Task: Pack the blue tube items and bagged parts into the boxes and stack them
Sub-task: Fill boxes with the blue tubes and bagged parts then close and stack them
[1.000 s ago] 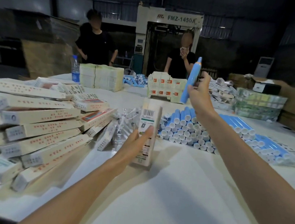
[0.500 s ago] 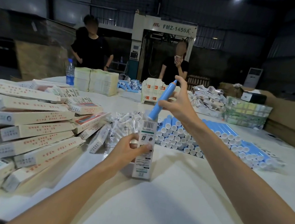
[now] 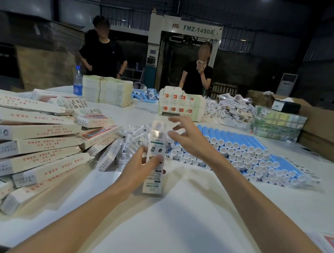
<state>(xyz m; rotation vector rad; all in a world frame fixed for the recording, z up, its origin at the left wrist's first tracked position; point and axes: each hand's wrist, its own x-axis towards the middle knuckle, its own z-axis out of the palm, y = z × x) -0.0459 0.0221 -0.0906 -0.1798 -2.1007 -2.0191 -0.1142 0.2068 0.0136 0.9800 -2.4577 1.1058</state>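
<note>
Left hand (image 3: 142,169) around upright box (image 3: 156,144), right hand (image 3: 188,139) spread, empty, beside its top

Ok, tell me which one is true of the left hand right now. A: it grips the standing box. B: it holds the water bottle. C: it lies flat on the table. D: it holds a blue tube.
A: the left hand has its thumb and fingers curled round the box, which stands upright on the table.
</note>
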